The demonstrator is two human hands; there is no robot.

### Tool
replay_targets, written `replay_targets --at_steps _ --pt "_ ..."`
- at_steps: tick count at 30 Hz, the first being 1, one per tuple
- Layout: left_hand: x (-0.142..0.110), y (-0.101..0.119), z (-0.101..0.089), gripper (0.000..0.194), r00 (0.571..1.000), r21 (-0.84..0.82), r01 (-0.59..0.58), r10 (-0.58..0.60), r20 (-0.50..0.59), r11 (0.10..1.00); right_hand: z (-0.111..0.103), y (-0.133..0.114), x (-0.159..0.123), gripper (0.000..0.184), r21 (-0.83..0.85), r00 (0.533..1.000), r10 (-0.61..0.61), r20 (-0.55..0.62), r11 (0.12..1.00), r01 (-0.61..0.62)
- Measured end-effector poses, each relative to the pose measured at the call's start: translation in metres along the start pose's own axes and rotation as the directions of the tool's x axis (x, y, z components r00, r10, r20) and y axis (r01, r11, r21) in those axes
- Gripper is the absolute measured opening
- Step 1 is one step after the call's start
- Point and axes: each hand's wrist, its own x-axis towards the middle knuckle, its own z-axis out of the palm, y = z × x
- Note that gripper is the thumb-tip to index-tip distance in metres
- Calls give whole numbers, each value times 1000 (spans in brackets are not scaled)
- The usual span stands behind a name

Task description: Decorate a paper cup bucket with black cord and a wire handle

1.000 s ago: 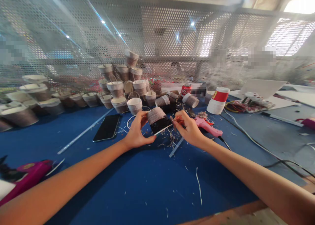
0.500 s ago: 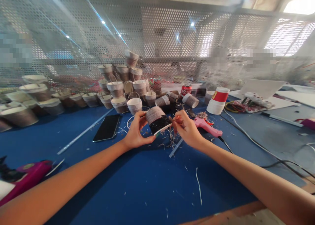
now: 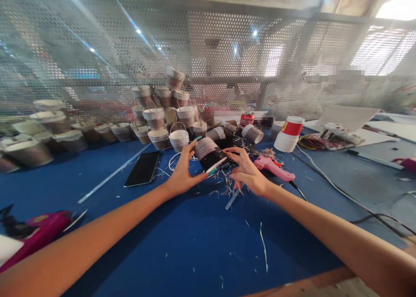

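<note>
My left hand (image 3: 183,171) grips a paper cup (image 3: 208,152) by its left side, thumb at the white rim and fingers over the base. The cup lies tilted, its rim toward the lower right. Pale grey cord wraps one part of its wall, and a black band runs near the rim. Beside the rim is my right hand (image 3: 245,169), fingers spread, the index fingertip at the cup's black edge. Nothing plainly shows in that hand. Below it lies a clear glue stick (image 3: 233,199) among fibre scraps.
Stacked wrapped cups (image 3: 159,115) fill the back left. A phone (image 3: 142,169) lies left of the hands. On the right are a pink glue gun (image 3: 274,168), its cable, a stack of white cups (image 3: 286,142) and a red can (image 3: 247,119). A magenta tool (image 3: 42,230) lies front left.
My right hand's fingers have gone from a pinch at the rim to spread apart. The cup has turned slightly in my left hand, which still holds it.
</note>
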Motion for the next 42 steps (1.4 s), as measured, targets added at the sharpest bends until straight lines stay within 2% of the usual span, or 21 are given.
replay_targets --at_steps 2,4,9,13,16,22,33,36,38,42 --pt "1 0 1 100 1000 65 -4 4 5 998 1 -2 0 52 -37 1000 -9 -7 999 9" --pt "2 2 1 102 999 113 -38 34 31 993 2 -3 -1 52 -108 1000 -22 6 994 23" --pt "4 7 -1 92 990 135 -53 34 135 989 5 -4 -2 52 -194 998 -50 36 979 56" --pt "3 6 -1 85 987 106 -34 16 160 994 6 -2 -2 50 -208 998 -49 39 976 57" --pt "4 6 -1 80 992 161 -35 14 129 986 6 -2 -2 50 -223 998 -60 36 973 67" --pt "4 11 1 84 998 265 -59 53 30 962 7 -4 -2 47 -244 997 -73 7 967 72" --pt "1 6 1 82 983 297 -12 66 -171 955 -2 5 1 27 -389 968 -55 -244 920 -46" --pt "2 6 1 80 975 307 -14 81 -206 952 -7 3 2 22 -521 943 -74 -325 846 -113" --pt "3 6 0 79 967 329 -6 89 -239 944 -10 0 2 20 -645 909 -128 -397 744 -177" --pt "3 4 0 79 942 356 23 98 -320 934 -17 -8 -1 33 -833 823 -240 -515 370 -413"
